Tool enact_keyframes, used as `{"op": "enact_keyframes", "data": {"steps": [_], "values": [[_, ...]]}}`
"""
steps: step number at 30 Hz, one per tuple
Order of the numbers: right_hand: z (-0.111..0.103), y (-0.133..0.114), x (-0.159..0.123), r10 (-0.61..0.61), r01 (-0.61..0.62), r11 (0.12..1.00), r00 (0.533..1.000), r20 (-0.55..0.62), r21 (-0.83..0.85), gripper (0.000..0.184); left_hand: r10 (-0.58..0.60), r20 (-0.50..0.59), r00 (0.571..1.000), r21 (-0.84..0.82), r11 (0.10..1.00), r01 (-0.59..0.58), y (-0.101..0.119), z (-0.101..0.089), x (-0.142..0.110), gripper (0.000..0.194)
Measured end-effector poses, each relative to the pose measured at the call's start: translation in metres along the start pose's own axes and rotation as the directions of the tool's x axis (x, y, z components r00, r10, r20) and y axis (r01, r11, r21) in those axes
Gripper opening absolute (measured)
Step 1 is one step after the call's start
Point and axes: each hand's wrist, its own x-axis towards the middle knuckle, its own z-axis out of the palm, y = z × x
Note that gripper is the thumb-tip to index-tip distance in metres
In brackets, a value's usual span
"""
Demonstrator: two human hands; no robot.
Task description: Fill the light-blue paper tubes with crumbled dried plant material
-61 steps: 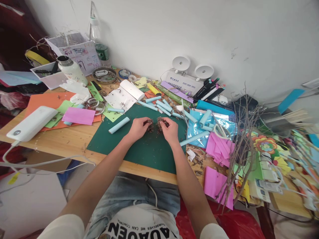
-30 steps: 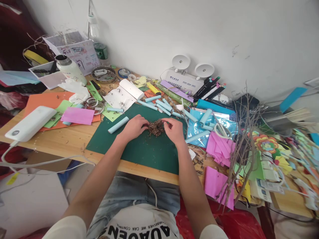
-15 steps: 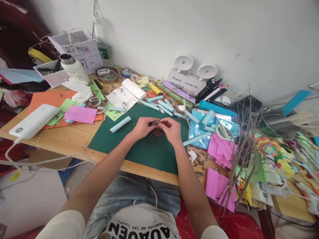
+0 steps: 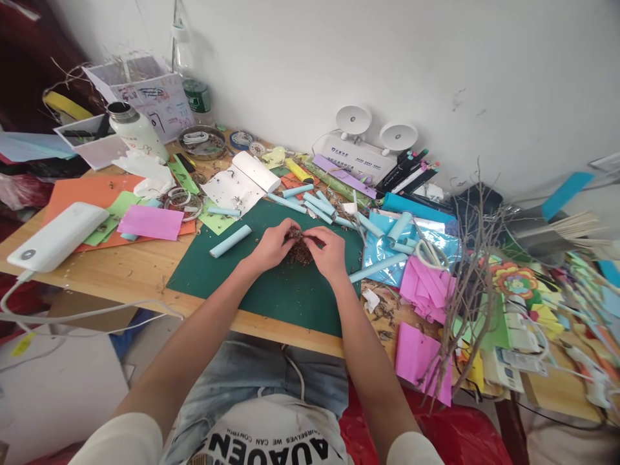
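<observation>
Both hands meet over a small heap of brown dried plant bits (image 4: 301, 254) on the dark green cutting mat (image 4: 271, 296). My left hand (image 4: 278, 245) is closed, its thumb and fingers pinching a clump of the dried bits at the heap's upper edge. From the other side my right hand (image 4: 328, 250) pinches with thumb and forefinger at the same clump. What exactly lies between the right fingertips is too small to make out. A pale blue paper tube (image 4: 231, 241) lies on the mat, left of my left hand.
Behind the mat lie several blue paper tubes (image 4: 320, 206) and a white paper roll (image 4: 256, 171). Scissors (image 4: 433, 254), pink paper (image 4: 426, 287) and upright dry twigs (image 4: 477, 290) crowd the right. A white power bank-like box (image 4: 58, 236) and a bottle (image 4: 138, 132) stand left.
The view has shifted slightly, so everything sits a little further left. My hands have parted slightly at the fingertips, and more of the heap shows between them.
</observation>
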Motion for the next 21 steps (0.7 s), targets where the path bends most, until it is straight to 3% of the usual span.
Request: {"op": "enact_keyframes", "data": {"steps": [4,10,13,17,21], "values": [[-0.010,0.003,0.001,0.028,-0.021,0.997,0.995,-0.101,0.068,0.017,-0.014,-0.051,0.999,0.026,1.000,0.016,-0.002,-0.005,0.001,0.012],[-0.002,0.003,0.001,-0.004,0.000,0.995,0.999,0.044,0.095,0.025,0.056,0.032,0.998,0.028,0.998,-0.057,-0.005,-0.002,0.002,0.028],[0.003,0.003,0.001,-0.037,0.037,0.998,0.999,0.000,0.041,0.015,0.094,0.070,0.993,0.042,0.994,-0.097,-0.003,0.000,0.002,0.023],[-0.005,0.008,0.002,0.027,-0.021,0.998,0.993,-0.113,0.061,0.015,0.075,0.024,0.997,0.043,0.996,-0.076,-0.005,-0.004,0.002,0.015],[-0.010,0.007,0.001,0.008,-0.006,0.997,1.000,-0.030,0.072,0.019,0.072,0.004,0.997,0.040,0.997,-0.073,-0.006,-0.005,0.002,0.016]]}}
